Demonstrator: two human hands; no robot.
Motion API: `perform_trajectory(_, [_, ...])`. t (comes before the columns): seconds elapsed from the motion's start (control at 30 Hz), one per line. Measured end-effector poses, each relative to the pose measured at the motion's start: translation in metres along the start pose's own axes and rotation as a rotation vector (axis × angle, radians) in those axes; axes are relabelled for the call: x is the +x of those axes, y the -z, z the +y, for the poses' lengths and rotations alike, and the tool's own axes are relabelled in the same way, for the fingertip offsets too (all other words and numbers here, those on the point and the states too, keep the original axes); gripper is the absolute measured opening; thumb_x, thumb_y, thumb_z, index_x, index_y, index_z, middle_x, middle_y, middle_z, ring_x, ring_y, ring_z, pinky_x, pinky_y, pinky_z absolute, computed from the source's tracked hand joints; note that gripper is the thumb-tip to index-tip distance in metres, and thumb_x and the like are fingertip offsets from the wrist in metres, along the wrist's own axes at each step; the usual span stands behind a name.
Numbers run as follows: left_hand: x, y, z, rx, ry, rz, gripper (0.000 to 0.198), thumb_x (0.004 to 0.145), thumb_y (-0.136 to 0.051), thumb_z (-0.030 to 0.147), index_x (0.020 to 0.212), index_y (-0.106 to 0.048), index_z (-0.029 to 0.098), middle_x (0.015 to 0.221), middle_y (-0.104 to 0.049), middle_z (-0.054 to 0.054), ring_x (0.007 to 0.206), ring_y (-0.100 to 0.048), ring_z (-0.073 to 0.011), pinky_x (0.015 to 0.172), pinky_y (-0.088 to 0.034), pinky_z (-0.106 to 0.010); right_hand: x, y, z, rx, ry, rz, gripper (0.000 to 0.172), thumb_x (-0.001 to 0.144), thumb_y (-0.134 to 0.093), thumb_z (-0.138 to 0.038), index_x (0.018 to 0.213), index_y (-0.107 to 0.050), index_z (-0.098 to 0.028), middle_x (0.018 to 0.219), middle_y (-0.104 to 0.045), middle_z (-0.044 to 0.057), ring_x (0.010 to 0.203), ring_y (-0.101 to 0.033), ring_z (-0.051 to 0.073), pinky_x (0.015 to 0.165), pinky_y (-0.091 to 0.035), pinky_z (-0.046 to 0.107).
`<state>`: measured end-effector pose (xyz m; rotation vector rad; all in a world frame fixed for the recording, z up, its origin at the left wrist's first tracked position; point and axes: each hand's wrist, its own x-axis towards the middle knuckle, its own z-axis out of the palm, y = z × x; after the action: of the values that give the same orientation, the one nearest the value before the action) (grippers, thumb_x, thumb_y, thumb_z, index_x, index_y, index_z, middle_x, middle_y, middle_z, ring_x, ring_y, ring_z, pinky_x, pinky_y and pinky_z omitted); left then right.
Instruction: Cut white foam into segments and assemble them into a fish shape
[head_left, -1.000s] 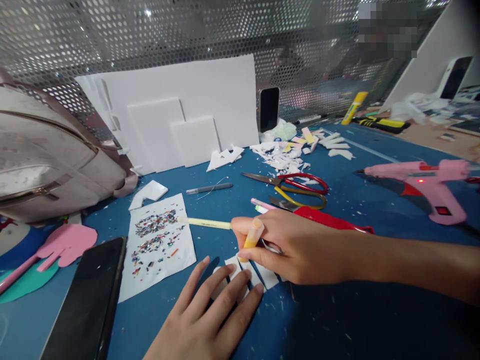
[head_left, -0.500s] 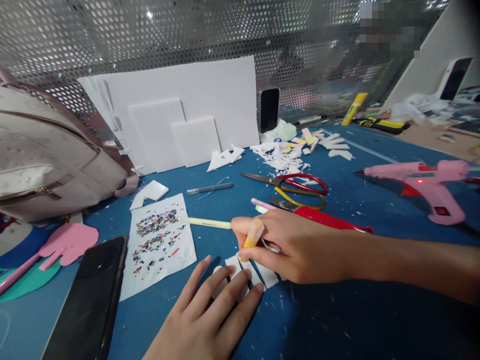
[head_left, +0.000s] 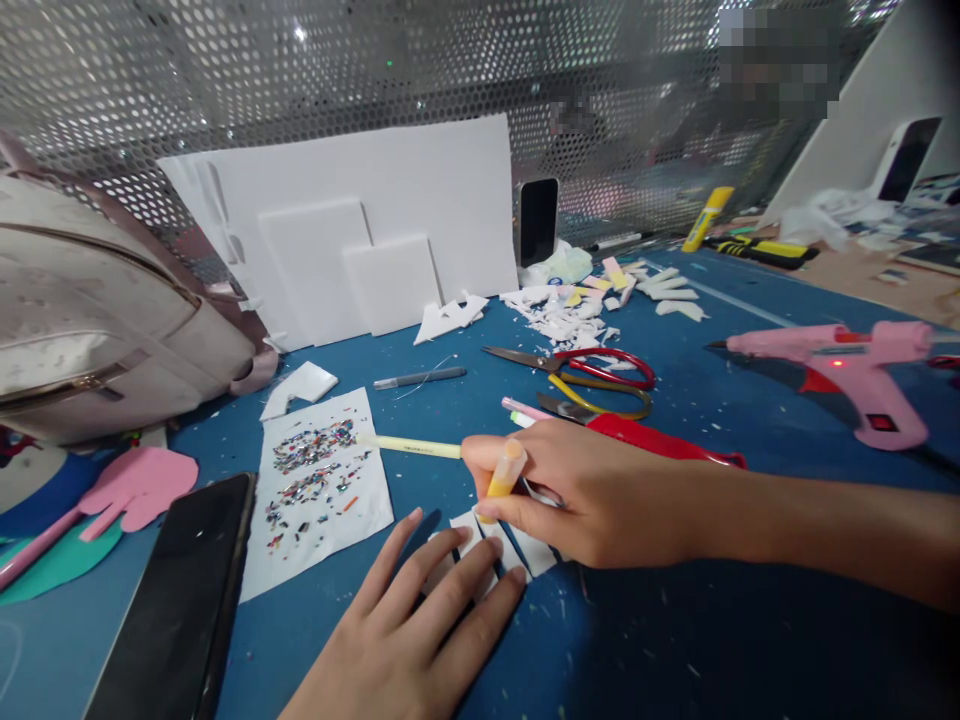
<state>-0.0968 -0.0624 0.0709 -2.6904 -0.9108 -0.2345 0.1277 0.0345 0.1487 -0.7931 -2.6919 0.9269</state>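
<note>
My right hand [head_left: 570, 490] is closed round a short yellow-orange marker [head_left: 501, 482] with a translucent upper end, held slightly tilted. Its lower end meets a white foam strip [head_left: 502, 545], one of several laid side by side on the blue tabletop [head_left: 645, 640]. Fingers spread, my left hand [head_left: 427, 620] rests flat with its fingertips on the strips. A pale yellow pen [head_left: 420, 446] lies just beyond my right hand, reaching to a white paper sheet [head_left: 375, 490] scattered with small shiny coloured bits [head_left: 311, 450].
Scissors [head_left: 592, 365] and a red-handled tool [head_left: 660, 440] lie beyond my right hand. At right stands a pink glue gun [head_left: 847, 370], its red light on. A phone [head_left: 176, 600] and backpack [head_left: 112, 310] are at left. White foam boards [head_left: 450, 180] lean behind, near scraps [head_left: 562, 315].
Almost nothing differs. My left hand has shifted very slightly; my right hand and the marker stay at the same strip.
</note>
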Motion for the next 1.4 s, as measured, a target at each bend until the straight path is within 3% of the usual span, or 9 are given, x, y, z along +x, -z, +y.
perform_trajectory(0.23, [0.000, 0.001, -0.001, 0.006, 0.012, -0.003, 0.044, 0.107, -0.027, 0.025, 0.149, -0.040, 0.029, 0.148, -0.049, 0.006, 0.136, -0.038, -0.0220, 0.124, 0.004, -0.048, 0.000, -0.001, 0.000, -0.011, -0.004, 0.001, 0.022, 0.098, -0.047, -0.027, 0.079, -0.042, -0.019, 0.062, -0.047, -0.004, 0.057, -0.038, 0.012, 0.059, -0.025, 0.028])
perform_trajectory(0.43, [-0.001, -0.001, -0.001, -0.002, 0.009, -0.001, 0.044, 0.107, -0.027, 0.027, 0.149, -0.041, 0.029, 0.149, -0.049, 0.004, 0.138, -0.037, -0.0232, 0.124, 0.003, -0.049, -0.001, 0.002, 0.002, 0.037, -0.015, -0.001, 0.018, 0.099, -0.049, -0.026, 0.082, -0.050, -0.018, 0.068, -0.053, -0.004, 0.060, -0.043, 0.011, 0.064, -0.029, 0.027])
perform_trajectory(0.6, [0.000, 0.000, 0.000, -0.007, 0.025, -0.005, 0.047, 0.107, -0.022, 0.039, 0.151, -0.037, 0.030, 0.152, -0.045, 0.002, 0.140, -0.036, -0.0223, 0.124, 0.003, -0.047, 0.000, 0.010, 0.001, 0.086, -0.023, 0.045, 0.020, 0.097, -0.054, -0.029, 0.083, -0.061, -0.017, 0.071, -0.058, -0.004, 0.060, -0.046, 0.009, 0.059, -0.030, 0.024])
perform_trajectory(0.67, [-0.001, 0.000, 0.000, -0.008, 0.028, -0.024, 0.051, 0.106, -0.021, 0.046, 0.153, -0.032, 0.029, 0.155, -0.041, -0.002, 0.142, -0.034, -0.0230, 0.124, -0.005, -0.048, -0.001, 0.015, 0.001, 0.092, -0.057, 0.081, 0.022, 0.097, -0.055, -0.032, 0.085, -0.063, -0.016, 0.067, -0.057, -0.004, 0.058, -0.045, 0.009, 0.055, -0.030, 0.024])
perform_trajectory(0.8, [-0.001, -0.001, -0.001, -0.037, 0.004, -0.017, 0.062, 0.102, -0.027, 0.057, 0.155, -0.025, 0.025, 0.157, -0.034, -0.015, 0.143, -0.033, -0.0296, 0.113, -0.035, -0.052, -0.006, 0.025, -0.002, 0.088, -0.016, 0.161, 0.023, 0.098, -0.056, -0.035, 0.089, -0.066, -0.016, 0.073, -0.059, -0.003, 0.058, -0.045, 0.008, 0.055, -0.032, 0.023])
perform_trajectory(0.87, [0.001, 0.000, -0.002, -0.045, 0.007, 0.013, 0.071, 0.098, -0.022, 0.066, 0.156, -0.024, 0.025, 0.158, -0.030, -0.017, 0.143, -0.034, -0.0325, 0.109, -0.041, -0.052, -0.009, 0.029, -0.003, 0.076, 0.008, 0.190, 0.023, 0.099, -0.056, -0.034, 0.089, -0.066, -0.016, 0.077, -0.059, -0.003, 0.058, -0.045, 0.007, 0.056, -0.033, 0.022])
perform_trajectory(1.2, [0.019, 0.006, -0.005, -0.038, -0.042, -0.078, 0.086, 0.087, -0.026, 0.081, 0.156, -0.019, 0.030, 0.158, -0.031, -0.017, 0.143, -0.034, -0.0356, 0.109, -0.039, -0.058, -0.017, 0.026, 0.003, 0.055, 0.047, 0.212, 0.017, 0.098, -0.055, -0.027, 0.089, -0.062, -0.014, 0.081, -0.061, -0.001, 0.059, -0.047, 0.008, 0.058, -0.032, 0.025])
perform_trajectory(1.4, [0.020, -0.001, -0.009, -0.032, -0.049, -0.039, 0.075, 0.094, -0.035, 0.071, 0.156, -0.021, 0.030, 0.156, -0.036, -0.018, 0.139, -0.040, -0.0358, 0.107, -0.039, -0.061, -0.022, 0.017, 0.017, 0.123, 0.066, 0.233, 0.017, 0.098, -0.054, -0.024, 0.085, -0.060, -0.015, 0.085, -0.061, -0.002, 0.062, -0.049, 0.007, 0.060, -0.034, 0.023])
